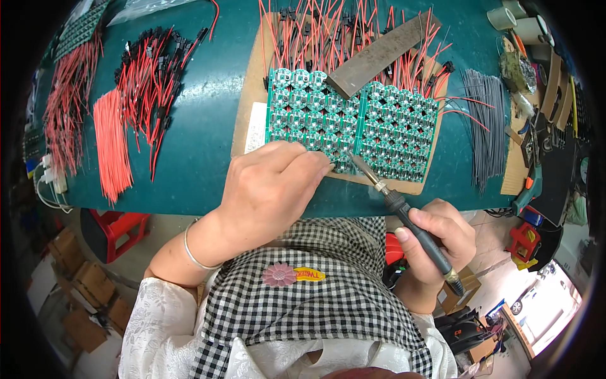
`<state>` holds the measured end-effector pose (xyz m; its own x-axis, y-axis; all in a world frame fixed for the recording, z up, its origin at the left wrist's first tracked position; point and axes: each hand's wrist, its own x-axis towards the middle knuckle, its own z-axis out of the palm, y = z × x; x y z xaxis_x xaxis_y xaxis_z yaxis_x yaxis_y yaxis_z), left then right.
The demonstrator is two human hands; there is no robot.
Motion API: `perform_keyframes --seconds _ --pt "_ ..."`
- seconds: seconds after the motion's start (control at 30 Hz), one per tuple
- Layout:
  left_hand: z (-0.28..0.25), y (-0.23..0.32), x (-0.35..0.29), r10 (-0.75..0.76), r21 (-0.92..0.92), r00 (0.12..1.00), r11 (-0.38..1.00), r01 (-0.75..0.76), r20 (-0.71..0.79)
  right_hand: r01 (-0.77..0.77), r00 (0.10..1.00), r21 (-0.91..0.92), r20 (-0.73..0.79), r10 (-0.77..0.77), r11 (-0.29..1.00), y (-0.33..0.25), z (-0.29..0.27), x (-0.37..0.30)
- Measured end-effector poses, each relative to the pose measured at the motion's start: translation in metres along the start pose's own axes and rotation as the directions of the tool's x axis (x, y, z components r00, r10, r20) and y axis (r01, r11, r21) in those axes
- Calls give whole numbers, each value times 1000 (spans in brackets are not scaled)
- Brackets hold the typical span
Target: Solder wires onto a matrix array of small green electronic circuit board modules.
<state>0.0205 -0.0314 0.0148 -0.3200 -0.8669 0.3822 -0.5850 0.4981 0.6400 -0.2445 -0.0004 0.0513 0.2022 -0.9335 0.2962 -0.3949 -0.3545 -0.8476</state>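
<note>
My right hand [439,243] grips the dark handle of a soldering iron [404,211]; its metal tip reaches the near edge of a green panel of small round circuit boards [353,120]. My left hand [271,186] rests at the panel's near left edge, fingers pinched together on something too small to make out, close to the iron's tip. The panel lies on a brown cardboard sheet [249,95] on the green table [208,126]. Red wires [315,31] run from the panel's far side. A grey metal bar [379,57] lies slanted across the panel's far edge.
Bundles of red and black wires [148,76] and loose red wires [110,145] lie at the left. Grey wires [483,120] lie at the right, beside tape rolls [517,19] and tools. A red stool [120,227] and cardboard boxes [82,297] are on the floor.
</note>
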Motion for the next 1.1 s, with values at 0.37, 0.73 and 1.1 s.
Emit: perform_keyframes --seconds 0.37,0.73,1.1 --pt "3 -2 3 5 -25 1000 1000 -5 -3 -24 1000 69 -4 25 997 11 -8 7" --pt "-3 9 2 -45 -48 999 998 45 -3 -26 999 62 -44 29 998 4 -18 5" --pt "-4 12 -20 -41 -45 999 998 41 7 -25 998 39 -62 27 999 -6 -6 -29"
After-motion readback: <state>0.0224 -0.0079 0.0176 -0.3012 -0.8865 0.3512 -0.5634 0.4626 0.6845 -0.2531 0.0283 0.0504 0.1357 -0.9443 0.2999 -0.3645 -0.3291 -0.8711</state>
